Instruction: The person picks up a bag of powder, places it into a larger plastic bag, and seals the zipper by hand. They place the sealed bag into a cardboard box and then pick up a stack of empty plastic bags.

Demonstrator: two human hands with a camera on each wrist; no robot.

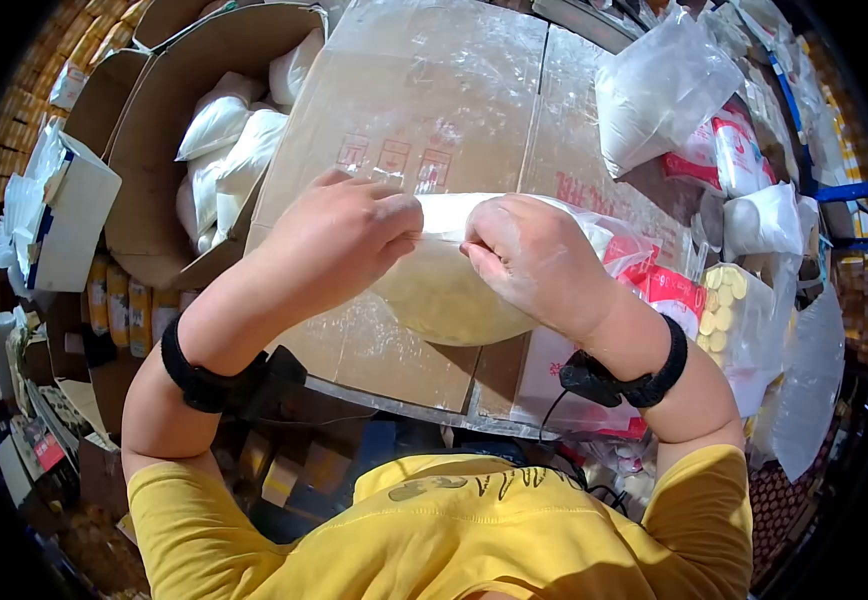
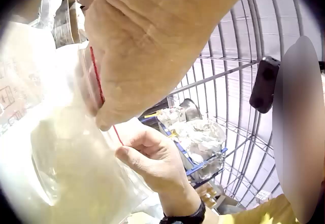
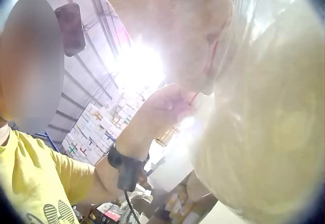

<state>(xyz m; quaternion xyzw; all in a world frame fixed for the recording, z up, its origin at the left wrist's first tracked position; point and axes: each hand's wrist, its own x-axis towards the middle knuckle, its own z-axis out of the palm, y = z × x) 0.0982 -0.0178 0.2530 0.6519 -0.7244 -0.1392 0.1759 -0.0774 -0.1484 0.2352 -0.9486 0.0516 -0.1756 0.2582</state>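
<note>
A clear zip-lock bag [image 1: 454, 305] of pale yellowish powder hangs upright between my hands, above the cardboard surface. My left hand [image 1: 349, 222] pinches the bag's top edge on its left side. On the other side my right hand [image 1: 544, 258] pinches the same edge between thumb and fingers, with white dust on its skin. A red zip strip [image 2: 96, 74] runs along the bag's mouth, from one hand to the other in the left wrist view. In the right wrist view the full bag [image 3: 269, 127] bulges below the fingers.
Flattened cardboard [image 1: 354, 100] dusted with white powder covers the table. At the left stands an open carton [image 1: 129, 190] holding several white bags. A bag of white powder [image 1: 659, 90], red-and-white packets [image 1: 676, 300] and a bag of round yellow pieces [image 1: 722, 315] lie on the right.
</note>
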